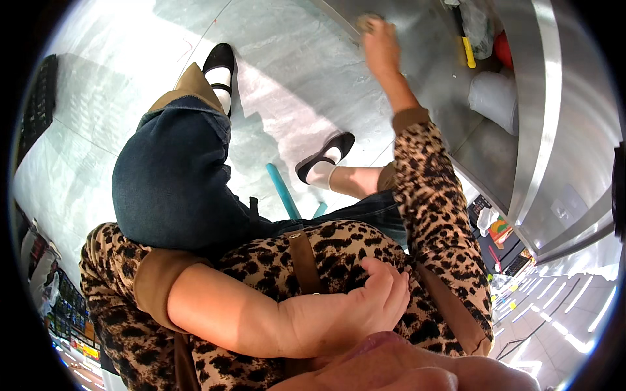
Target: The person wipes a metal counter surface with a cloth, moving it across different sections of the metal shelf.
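Note:
My right hand (381, 49) reaches out at the top, its fingers closed around a small brownish pad or wad (370, 22); motion blur hides exactly what it is. It is over the bare metal base of a stainless steel cabinet or counter (420, 63), near its edge. Bent across my body, my left hand (364, 303) rests on the leopard-print top (264, 264) with its fingers loosely curled. Its palm side is hidden, and nothing shows in it.
A yellow-and-black handle (468, 51), a clear plastic bag (477, 29), a red object (503, 50) and a whitish bag or container (494, 100) sit inside the steel unit. Turquoise stool or chair legs (282, 190) show between my legs. A black crate (39, 107) stands far left.

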